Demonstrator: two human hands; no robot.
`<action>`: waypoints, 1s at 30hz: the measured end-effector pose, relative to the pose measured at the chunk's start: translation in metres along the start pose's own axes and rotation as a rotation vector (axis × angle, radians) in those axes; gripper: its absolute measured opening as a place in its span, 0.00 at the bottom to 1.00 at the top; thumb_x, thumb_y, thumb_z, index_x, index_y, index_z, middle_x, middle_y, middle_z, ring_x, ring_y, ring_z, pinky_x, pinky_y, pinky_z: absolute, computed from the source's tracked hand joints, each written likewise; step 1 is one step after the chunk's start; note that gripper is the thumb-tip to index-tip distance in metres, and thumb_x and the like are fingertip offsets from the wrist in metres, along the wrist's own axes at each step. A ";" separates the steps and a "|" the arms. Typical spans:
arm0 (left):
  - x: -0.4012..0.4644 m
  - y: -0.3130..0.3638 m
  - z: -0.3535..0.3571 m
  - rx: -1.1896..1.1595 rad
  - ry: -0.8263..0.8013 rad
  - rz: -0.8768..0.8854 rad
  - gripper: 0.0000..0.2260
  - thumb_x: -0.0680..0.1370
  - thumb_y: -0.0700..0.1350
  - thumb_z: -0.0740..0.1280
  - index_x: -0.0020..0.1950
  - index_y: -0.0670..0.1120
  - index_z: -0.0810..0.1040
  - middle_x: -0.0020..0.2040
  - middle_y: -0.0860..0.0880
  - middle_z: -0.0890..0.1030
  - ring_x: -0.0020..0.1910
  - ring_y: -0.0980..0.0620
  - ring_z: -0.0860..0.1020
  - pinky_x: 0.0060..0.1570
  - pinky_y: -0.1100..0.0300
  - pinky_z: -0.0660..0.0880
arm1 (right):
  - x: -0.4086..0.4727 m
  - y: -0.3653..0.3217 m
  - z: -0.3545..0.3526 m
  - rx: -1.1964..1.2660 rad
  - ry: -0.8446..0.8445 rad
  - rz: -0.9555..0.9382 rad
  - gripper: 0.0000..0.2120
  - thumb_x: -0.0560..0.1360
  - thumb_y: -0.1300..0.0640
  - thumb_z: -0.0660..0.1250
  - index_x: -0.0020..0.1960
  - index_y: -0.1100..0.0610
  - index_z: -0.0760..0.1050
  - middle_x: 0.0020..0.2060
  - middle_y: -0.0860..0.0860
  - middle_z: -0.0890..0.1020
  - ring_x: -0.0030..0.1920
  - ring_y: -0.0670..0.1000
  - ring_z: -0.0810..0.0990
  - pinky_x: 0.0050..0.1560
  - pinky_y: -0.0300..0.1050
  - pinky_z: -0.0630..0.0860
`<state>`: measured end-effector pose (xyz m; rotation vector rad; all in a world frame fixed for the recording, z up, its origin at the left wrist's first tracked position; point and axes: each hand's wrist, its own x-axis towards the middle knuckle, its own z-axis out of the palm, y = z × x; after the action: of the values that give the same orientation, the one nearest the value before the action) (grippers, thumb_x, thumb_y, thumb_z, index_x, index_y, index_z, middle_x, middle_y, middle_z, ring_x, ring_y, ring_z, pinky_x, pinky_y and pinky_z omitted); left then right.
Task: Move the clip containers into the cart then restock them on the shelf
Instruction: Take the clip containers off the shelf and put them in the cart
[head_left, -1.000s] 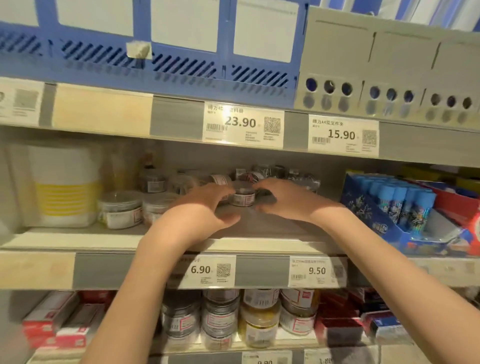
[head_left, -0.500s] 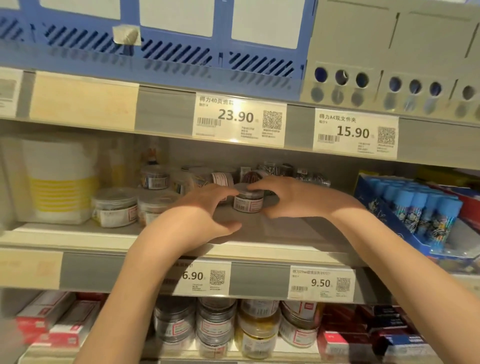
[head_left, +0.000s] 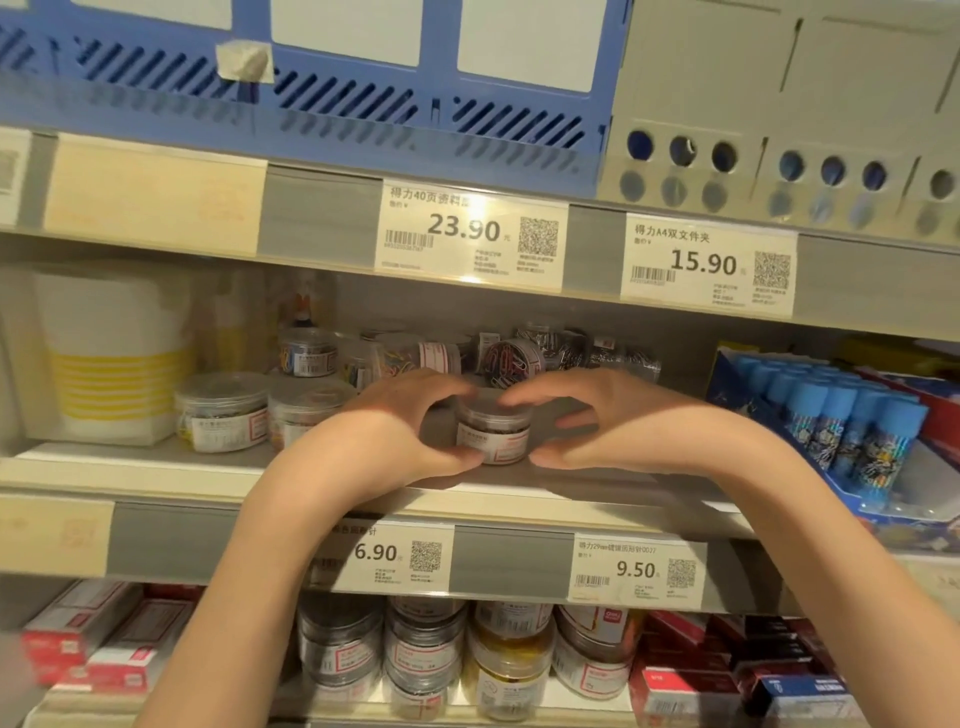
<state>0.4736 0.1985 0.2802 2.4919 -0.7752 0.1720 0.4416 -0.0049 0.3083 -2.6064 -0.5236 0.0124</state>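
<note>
Between two cupped hands, a small round clip container (head_left: 493, 434) stands upright on the shelf (head_left: 156, 470). Left hand (head_left: 400, 436) and right hand (head_left: 613, 426) each curl around its sides, thumbs low, fingertips above the lid. Squeezing evenly and lifting straight should spare the jars behind the grip.

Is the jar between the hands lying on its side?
No. The small clip jar stands upright on the shelf, lid on top, with the left hand and right hand cupped round it.
</note>
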 end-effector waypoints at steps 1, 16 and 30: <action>0.000 0.000 0.000 -0.005 0.003 0.005 0.28 0.73 0.55 0.70 0.71 0.59 0.63 0.70 0.60 0.66 0.67 0.60 0.64 0.55 0.70 0.58 | 0.000 0.002 -0.001 0.035 0.001 -0.020 0.21 0.72 0.57 0.70 0.60 0.38 0.71 0.59 0.35 0.75 0.59 0.35 0.73 0.62 0.34 0.69; -0.002 -0.001 -0.001 -0.064 0.070 -0.051 0.10 0.73 0.56 0.69 0.46 0.54 0.69 0.47 0.51 0.78 0.45 0.48 0.77 0.40 0.60 0.70 | 0.085 0.043 -0.039 -0.244 0.162 0.122 0.25 0.73 0.55 0.71 0.68 0.53 0.69 0.63 0.50 0.74 0.60 0.51 0.73 0.57 0.41 0.70; 0.007 -0.006 0.001 -0.113 0.068 0.008 0.17 0.77 0.50 0.66 0.65 0.57 0.71 0.63 0.60 0.72 0.60 0.58 0.72 0.56 0.66 0.65 | 0.107 0.059 -0.028 -0.129 0.217 0.152 0.21 0.70 0.63 0.72 0.61 0.56 0.71 0.50 0.53 0.75 0.51 0.54 0.76 0.53 0.48 0.75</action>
<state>0.4826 0.1989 0.2781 2.3649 -0.7458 0.2091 0.5648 -0.0265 0.3146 -2.7228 -0.2560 -0.2594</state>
